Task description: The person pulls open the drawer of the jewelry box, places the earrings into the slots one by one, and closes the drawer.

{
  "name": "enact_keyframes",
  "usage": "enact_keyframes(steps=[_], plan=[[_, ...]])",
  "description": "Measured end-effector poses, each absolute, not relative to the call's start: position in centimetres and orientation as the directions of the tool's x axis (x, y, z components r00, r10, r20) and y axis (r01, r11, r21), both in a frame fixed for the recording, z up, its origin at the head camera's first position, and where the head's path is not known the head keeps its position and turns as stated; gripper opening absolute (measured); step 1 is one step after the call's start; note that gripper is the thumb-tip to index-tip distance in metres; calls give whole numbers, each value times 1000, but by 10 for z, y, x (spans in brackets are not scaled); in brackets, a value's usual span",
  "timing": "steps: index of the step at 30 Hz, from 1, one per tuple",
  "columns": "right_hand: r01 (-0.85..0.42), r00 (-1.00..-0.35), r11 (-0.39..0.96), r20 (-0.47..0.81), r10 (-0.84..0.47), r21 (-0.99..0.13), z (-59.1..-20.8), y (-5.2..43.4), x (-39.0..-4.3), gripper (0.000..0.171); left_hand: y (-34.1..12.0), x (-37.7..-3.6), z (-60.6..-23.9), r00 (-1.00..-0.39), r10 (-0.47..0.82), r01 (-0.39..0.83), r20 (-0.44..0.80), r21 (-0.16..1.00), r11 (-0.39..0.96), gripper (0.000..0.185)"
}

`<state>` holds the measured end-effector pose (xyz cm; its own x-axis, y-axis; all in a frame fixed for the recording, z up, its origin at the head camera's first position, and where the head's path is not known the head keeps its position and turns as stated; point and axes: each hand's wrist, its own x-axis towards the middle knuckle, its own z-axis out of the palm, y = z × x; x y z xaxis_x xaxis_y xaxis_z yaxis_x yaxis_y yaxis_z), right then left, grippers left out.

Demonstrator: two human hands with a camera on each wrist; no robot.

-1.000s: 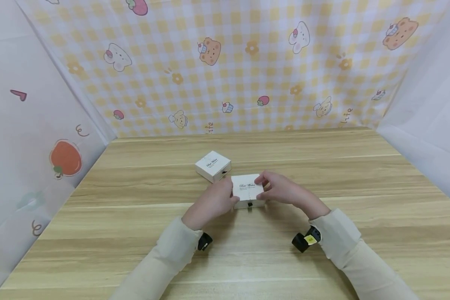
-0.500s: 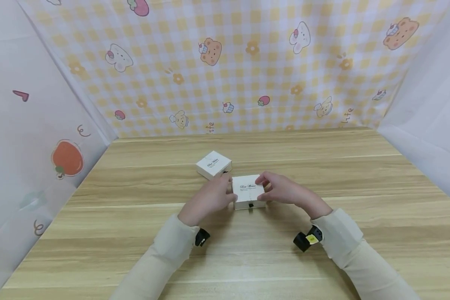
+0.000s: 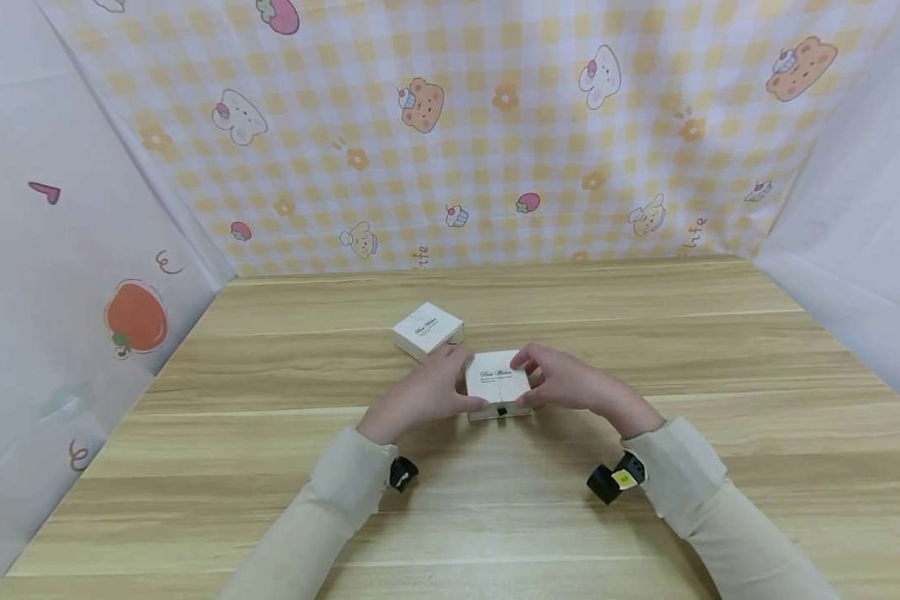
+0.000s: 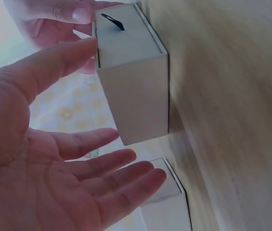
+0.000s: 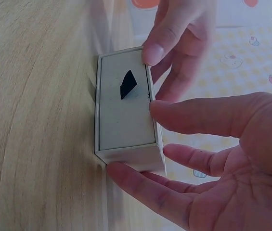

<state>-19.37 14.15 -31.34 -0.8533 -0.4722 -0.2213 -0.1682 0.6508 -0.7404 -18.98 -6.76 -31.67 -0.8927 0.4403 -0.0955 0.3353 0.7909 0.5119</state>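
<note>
A small white drawer-style gift box (image 3: 498,377) with black "Best Wishes" lettering lies flat on the wooden table, its short black ribbon tab (image 5: 128,84) facing the person. My right hand (image 3: 567,380) holds its right side, thumb at the front top edge and other fingers along the top and side. At the left side is my left hand (image 3: 423,390), with its thumb tip at the front top edge and its index fingertip near the back left corner. In the left wrist view its fingers are nearly straight and spread. The drawer appears closed.
A second white gift box (image 3: 427,327) sits behind and to the left, turned at an angle, partly hidden by the left hand. A yellow checked curtain (image 3: 480,150) hangs along the table's back edge, with white cloth (image 3: 67,350) at the left side.
My left hand draws back slightly from the box's left side, then its thumb comes across to the front edge. The right hand and both boxes hardly change.
</note>
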Motion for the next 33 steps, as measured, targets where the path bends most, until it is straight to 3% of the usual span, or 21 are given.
enact_keyframes(steps=[33], plan=[[-191,-867,661,-191,-460,-726,-315,142,-196,45,-67,-177,-305,-915,367,251,-165,478,842,71]])
